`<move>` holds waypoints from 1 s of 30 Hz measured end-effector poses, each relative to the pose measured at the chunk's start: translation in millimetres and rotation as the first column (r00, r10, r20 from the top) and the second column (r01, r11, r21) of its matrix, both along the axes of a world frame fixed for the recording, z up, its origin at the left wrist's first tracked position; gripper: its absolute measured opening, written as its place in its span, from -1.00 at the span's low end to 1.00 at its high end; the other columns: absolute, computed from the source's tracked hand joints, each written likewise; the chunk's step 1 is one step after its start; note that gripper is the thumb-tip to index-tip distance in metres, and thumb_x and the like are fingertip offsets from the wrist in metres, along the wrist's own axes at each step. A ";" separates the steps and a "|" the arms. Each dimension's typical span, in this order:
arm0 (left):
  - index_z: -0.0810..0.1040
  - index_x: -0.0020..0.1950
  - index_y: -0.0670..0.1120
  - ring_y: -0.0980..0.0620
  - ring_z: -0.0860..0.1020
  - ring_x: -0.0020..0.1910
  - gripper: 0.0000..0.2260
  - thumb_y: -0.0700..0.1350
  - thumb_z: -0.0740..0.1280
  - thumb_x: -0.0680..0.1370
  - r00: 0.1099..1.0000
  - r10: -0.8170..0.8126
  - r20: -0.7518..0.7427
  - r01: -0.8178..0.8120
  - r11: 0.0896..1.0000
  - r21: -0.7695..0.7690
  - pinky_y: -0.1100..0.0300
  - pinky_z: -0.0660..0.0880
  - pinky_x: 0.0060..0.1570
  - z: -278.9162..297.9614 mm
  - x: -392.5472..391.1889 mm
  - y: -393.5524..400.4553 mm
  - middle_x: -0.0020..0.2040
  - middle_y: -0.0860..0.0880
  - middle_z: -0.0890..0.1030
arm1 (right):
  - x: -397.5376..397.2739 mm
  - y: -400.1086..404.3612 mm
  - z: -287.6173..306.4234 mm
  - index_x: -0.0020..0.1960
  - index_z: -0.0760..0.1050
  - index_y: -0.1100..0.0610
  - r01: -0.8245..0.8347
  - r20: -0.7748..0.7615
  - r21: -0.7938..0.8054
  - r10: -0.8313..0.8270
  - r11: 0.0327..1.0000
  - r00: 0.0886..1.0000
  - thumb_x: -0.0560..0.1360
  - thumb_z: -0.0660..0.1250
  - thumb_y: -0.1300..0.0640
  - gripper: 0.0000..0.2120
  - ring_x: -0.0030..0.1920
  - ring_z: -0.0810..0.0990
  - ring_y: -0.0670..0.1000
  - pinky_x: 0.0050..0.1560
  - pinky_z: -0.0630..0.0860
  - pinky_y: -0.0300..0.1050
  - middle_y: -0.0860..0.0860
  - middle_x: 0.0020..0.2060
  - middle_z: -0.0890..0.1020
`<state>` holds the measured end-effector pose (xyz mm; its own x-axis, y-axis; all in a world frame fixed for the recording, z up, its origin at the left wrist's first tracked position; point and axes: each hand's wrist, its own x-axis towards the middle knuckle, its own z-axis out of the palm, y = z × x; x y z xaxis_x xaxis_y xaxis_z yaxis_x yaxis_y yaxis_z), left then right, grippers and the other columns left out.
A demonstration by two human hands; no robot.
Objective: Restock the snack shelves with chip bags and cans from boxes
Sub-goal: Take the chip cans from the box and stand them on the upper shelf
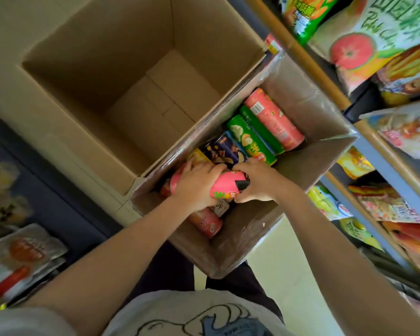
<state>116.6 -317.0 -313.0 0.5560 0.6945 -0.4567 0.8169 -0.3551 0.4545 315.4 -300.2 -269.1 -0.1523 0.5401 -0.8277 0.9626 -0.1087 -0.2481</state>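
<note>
- Gripping a pink can [224, 187] from both ends, I have my left hand [197, 184] curled over its middle and my right hand [258, 181] clasping its dark-capped end.
- It is a smooth tube with green lettering, held just above the other cans inside the smaller box [320, 110].
- Deeper in that box lie a green can [249, 139], a dark blue can [224, 149] and a paler pink can [274, 118], side by side.
- I see a bigger cardboard box [87, 52] alongside, plain brown with folded bottom flaps.
- Glossy, crinkled chip bags [374, 37] fill the shelves [308, 59] on my right.
</note>
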 end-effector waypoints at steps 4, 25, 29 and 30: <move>0.31 0.33 0.00 -0.11 0.61 -0.05 -0.34 0.23 0.46 0.36 0.940 0.333 -0.077 -0.342 0.911 -0.229 0.06 0.52 -0.13 11.8 0.9 9.0 0.00 -0.02 0.59 | 0.4 0.2 11.8 0.50 0.22 -0.09 0.301 -0.157 0.330 -0.262 0.895 0.952 0.34 0.57 0.06 -0.16 0.39 0.36 0.20 0.31 0.45 0.15 0.10 0.44 0.24; 0.36 0.40 -0.01 0.05 0.56 0.00 -0.32 0.01 0.59 0.36 0.783 0.618 0.072 -0.506 0.700 -0.504 0.29 0.42 -0.19 -2.3 -40.3 16.6 0.07 0.06 0.55 | -62.4 -56.9 -91.6 0.43 0.39 0.07 0.222 -0.085 -0.449 -0.289 0.866 0.954 0.33 0.55 -0.18 -0.23 0.24 0.55 0.08 0.27 0.49 -0.07 0.06 0.32 0.54; 0.42 0.26 0.03 0.21 0.55 -0.11 -0.44 -0.01 0.60 0.36 0.740 0.671 0.049 -0.533 0.629 -0.566 0.32 0.44 -0.23 4.5 -38.0 15.7 -0.05 0.13 0.57 | -30.0 -30.3 -56.0 0.32 0.40 -0.01 0.391 -0.114 -0.415 -0.473 0.821 0.873 0.32 0.57 -0.07 -0.35 0.09 0.63 0.11 0.05 0.66 0.08 0.03 0.19 0.56; 0.43 0.23 0.03 0.24 0.54 -0.14 -0.48 -0.02 0.59 0.37 0.724 0.688 0.048 -0.542 0.610 -0.578 0.34 0.43 -0.26 7.7 -36.6 16.0 -0.06 0.13 0.57 | -20.8 -25.2 -45.4 0.30 0.40 -0.04 0.447 -0.136 -0.391 -0.531 0.804 0.836 0.32 0.58 -0.03 -0.37 0.11 0.62 0.12 0.04 0.66 0.10 0.01 0.22 0.54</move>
